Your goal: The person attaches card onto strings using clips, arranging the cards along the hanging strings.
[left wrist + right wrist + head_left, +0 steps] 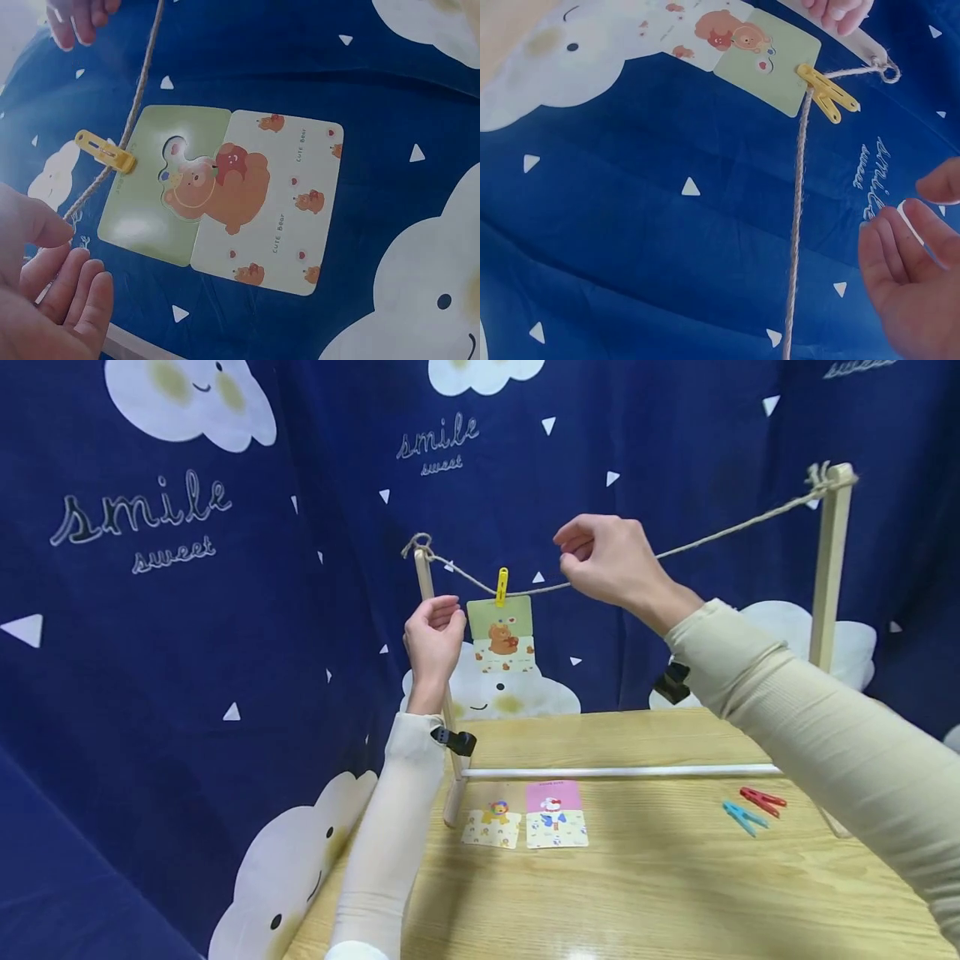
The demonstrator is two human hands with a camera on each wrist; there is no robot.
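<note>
At the far left I see the blue curtain (pixel 337 460), printed with white clouds, triangles and lettering. Then comes the person's left hand (pixel 437 639), raised in front of the left post (pixel 424 575), its fingers loosely bent, a narrow gap at the thumb, holding nothing. Low beside that post, the lion card (pixel 491 828) lies on the tabletop (pixel 615 893). Above it and just right of the left hand, I have the bear card (pixel 502 647) hanging from the rope (pixel 735 531), green half uppermost, with the yellow clip (pixel 502 587) gripping its top edge and the rope together. The pink-topped card (pixel 555 818) lies just right of the lion one, in front of the white rod (pixel 600 772) that runs low across the frame. Further right, the right hand (pixel 611 560) is up near the rope; my right wrist view shows it apart from the rope, thumb clear of the relaxed fingers, and empty. Past it, down on the tabletop, lie the blue clip (pixel 744 818) and, just beyond, the red clip (pixel 762 802). Rightmost I get the right post (pixel 828 568), the rope knotted round its top.
</note>
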